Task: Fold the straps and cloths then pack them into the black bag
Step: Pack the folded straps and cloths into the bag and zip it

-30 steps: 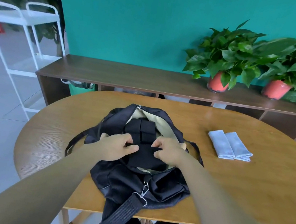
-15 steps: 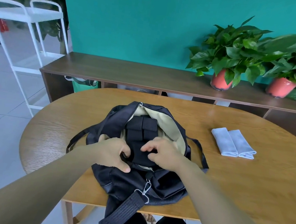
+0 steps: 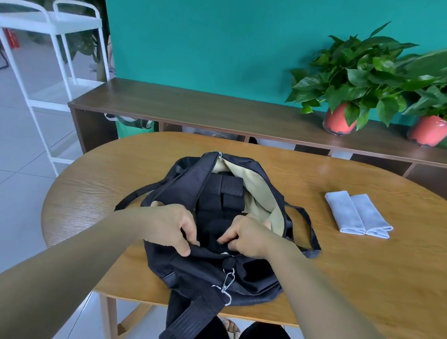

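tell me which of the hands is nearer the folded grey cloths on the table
Right. The right hand is at the bag's opening on the side toward the grey cloths; the left hand is farther off, across the opening.

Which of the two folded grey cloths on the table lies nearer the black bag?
The left cloth, on the side toward the black bag. Its twin, the right cloth, touches it along one edge but sits farther from the bag.
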### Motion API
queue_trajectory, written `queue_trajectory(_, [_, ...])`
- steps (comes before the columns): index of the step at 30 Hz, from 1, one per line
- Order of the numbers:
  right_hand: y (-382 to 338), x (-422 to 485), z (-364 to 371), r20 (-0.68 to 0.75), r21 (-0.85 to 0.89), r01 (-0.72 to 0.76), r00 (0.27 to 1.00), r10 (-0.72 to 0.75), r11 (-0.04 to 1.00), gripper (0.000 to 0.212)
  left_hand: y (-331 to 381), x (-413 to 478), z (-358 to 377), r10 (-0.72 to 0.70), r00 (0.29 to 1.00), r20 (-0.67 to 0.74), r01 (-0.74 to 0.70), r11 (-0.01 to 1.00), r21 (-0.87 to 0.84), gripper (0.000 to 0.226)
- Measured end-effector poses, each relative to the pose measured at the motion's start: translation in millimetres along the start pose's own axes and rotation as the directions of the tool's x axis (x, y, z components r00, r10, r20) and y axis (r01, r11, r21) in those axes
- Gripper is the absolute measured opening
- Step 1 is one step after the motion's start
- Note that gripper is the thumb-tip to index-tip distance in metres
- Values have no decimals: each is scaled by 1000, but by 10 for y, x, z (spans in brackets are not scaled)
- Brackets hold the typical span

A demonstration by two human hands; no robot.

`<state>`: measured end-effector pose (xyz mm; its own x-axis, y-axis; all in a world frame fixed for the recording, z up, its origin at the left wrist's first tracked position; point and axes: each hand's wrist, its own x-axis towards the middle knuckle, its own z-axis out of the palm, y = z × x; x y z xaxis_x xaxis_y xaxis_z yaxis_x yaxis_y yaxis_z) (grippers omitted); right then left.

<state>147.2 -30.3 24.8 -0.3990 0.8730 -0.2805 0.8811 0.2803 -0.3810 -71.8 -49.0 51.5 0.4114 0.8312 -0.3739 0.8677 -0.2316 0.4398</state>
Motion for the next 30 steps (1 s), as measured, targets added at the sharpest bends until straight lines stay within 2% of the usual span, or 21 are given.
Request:
queue_trajectory(3, [-19, 3, 41, 1, -37, -19, 1000, 20, 999, 37, 42, 6, 45, -48, 998, -34, 46, 996, -74, 8])
queue_trajectory(5, [-1, 11, 57, 0, -88, -33, 999, 33, 996, 41, 85, 44, 69, -53, 990, -134, 32, 988, -154, 33])
queue_trajectory(7, [18, 13, 54, -7, -118, -40, 999, 40, 992, 41, 154, 110, 101, -12, 945, -327, 5, 1000, -21, 39])
queue_trajectory(8, [-4, -17, 27, -30, -103, -39, 999, 37, 994, 39, 195, 140, 122, 20, 910, -414, 6, 998, 62, 33])
queue_trajectory(10, [-16, -73, -42, -117, -42, -14, 993, 9, 999, 30, 278, 174, 160, 51, 881, -470, 15, 991, 136, 18])
queue_trajectory(11, [-18, -111, -81, -171, -54, 2, 985, -11, 999, 25, 309, 194, 182, 51, 889, -455, 24, 987, 158, 13])
queue_trajectory(13, [-4, -186, -147, -254, -182, -16, 967, -31, 983, 17, 325, 228, 224, 37, 917, -396, 42, 981, 190, 7])
queue_trajectory(16, [-41, -330, -202, -217, -322, -65, 976, -6, 945, 26, 300, 243, 245, -3, 955, -298, 81, 965, 251, 14])
queue_trajectory(19, [-82, -385, -195, -186, -341, -49, 982, -16, 939, 29, 315, 256, 265, -25, 971, -237, 104, 939, 328, 18])
queue_trajectory(21, [-87, -380, -181, -188, -320, -36, 982, -27, 947, 27, 314, 245, 271, -25, 976, -218, 98, 938, 331, 17])
queue_trajectory(25, [7, -352, -164, -153, -138, -41, 988, 20, 990, 18, 253, 165, 262, 5, 966, -258, 39, 985, 166, 7])
queue_trajectory(26, [32, -351, -166, -150, -91, -47, 988, 33, 995, 15, 248, 155, 261, 7, 963, -270, 31, 990, 137, 10])
queue_trajectory(28, [72, -335, -156, -142, -8, -75, 987, 73, 997, 12, 273, 153, 261, -4, 959, -282, 47, 988, 146, 18])
queue_trajectory(30, [82, -327, -126, -136, 0, -89, 987, 89, 996, 14, 326, 160, 270, -25, 963, -270, 88, 971, 224, 21])
